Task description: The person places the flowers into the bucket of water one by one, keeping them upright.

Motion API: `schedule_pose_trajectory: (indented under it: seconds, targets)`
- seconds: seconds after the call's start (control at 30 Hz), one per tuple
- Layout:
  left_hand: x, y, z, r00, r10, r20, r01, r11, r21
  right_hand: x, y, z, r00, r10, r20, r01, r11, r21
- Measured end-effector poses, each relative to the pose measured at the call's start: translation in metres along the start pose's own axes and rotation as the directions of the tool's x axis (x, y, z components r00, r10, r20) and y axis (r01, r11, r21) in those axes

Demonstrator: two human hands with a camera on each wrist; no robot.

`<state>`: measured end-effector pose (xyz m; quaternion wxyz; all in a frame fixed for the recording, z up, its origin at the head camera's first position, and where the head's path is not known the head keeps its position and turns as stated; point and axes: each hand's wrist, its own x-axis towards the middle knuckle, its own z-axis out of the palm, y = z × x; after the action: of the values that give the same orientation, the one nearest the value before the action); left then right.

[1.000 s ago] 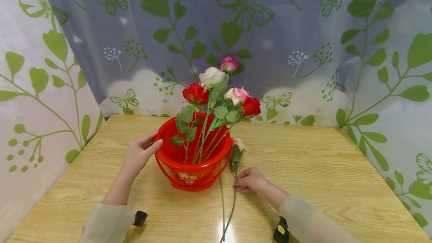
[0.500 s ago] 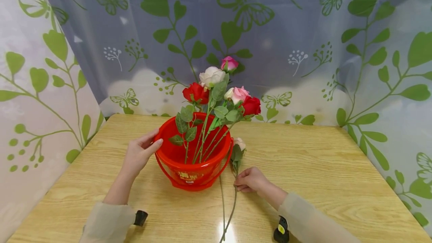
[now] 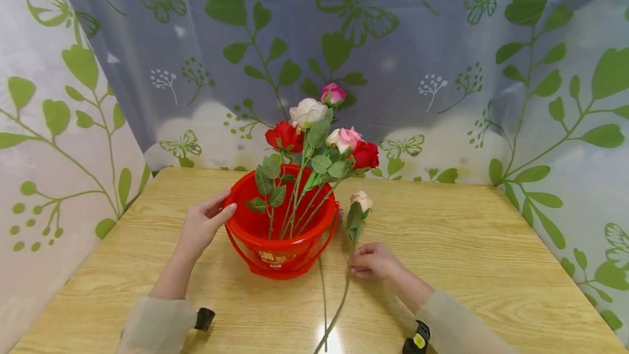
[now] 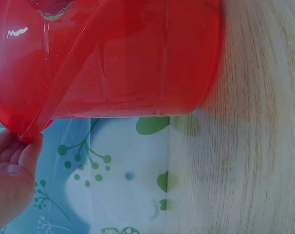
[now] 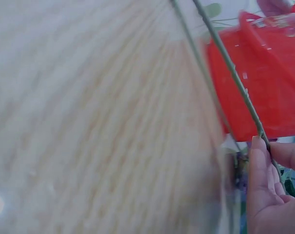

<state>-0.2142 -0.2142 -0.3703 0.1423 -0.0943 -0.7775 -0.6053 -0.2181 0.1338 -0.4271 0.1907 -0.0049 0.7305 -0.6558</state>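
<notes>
A red plastic bucket (image 3: 275, 255) stands on the table with several artificial roses leaning in it, among them a white rose (image 3: 308, 112) and a red rose (image 3: 365, 155). My left hand (image 3: 200, 228) grips the bucket's rim at its left side; the left wrist view shows thumb and fingers pinching the rim (image 4: 25, 137). To the right of the bucket, my right hand (image 3: 373, 262) pinches the stem of a pale peach rose (image 3: 361, 200). In the right wrist view that stem (image 5: 235, 73) runs between thumb and fingers. Another stem (image 3: 324, 305) lies on the table; its bloom is hidden behind the bucket.
The wooden table (image 3: 457, 255) reaches back to a patterned curtain (image 3: 393, 59). The bucket's red handle (image 3: 328, 242) hangs down against its front. Black wrist straps (image 3: 416, 337) sit near the sleeves.
My right hand has moved slightly right and lifted the peach rose, whose bloom has shifted up and right, away from the bucket. The left hand and bucket have stayed in place.
</notes>
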Motion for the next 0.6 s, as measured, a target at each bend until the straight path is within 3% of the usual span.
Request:
schedule_pose_trajectory:
  seconds: [0.23, 0.6]
  targets:
    - [0.001, 0.000, 0.000, 1.000, 0.003, -0.003, -0.003, 1.000, -0.004, -0.015, -0.013, -0.012, 0.998, -0.049, 0.028, 0.045, 0.991, 0.123]
    - [0.001, -0.002, 0.000, 1.000, 0.004, -0.009, -0.004, 1.000, 0.013, -0.036, -0.035, -0.029, 0.993, -0.114, 0.028, 0.106, 0.972, 0.211]
